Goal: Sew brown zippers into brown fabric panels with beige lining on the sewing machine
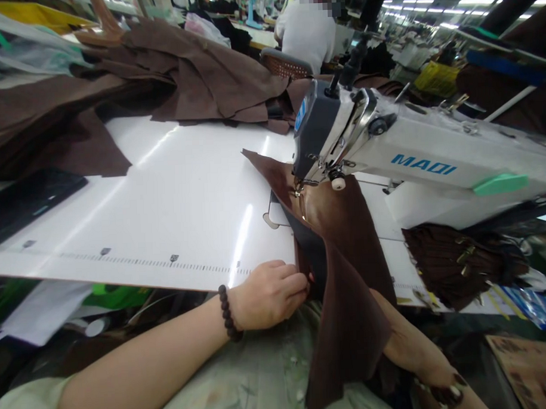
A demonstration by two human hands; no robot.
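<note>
A brown fabric piece (348,309) runs from under the needle area of a white sewing machine (428,157) down over the table's front edge. Its near part stands up in a fold and shows a black strip along the inside. My left hand (271,293), with a beaded bracelet at the wrist, is closed on the fabric's left edge at the front of the table. My right hand (387,317) reaches in behind the raised fold from the right; its fingers are hidden by the cloth.
Brown fabric pieces (196,70) lie heaped along the back of the white table (187,189). A dark phone-like slab (35,201) rests at the left. Gathered brown pieces with metal pulls (463,263) sit at the right. A person in white (307,33) sits beyond.
</note>
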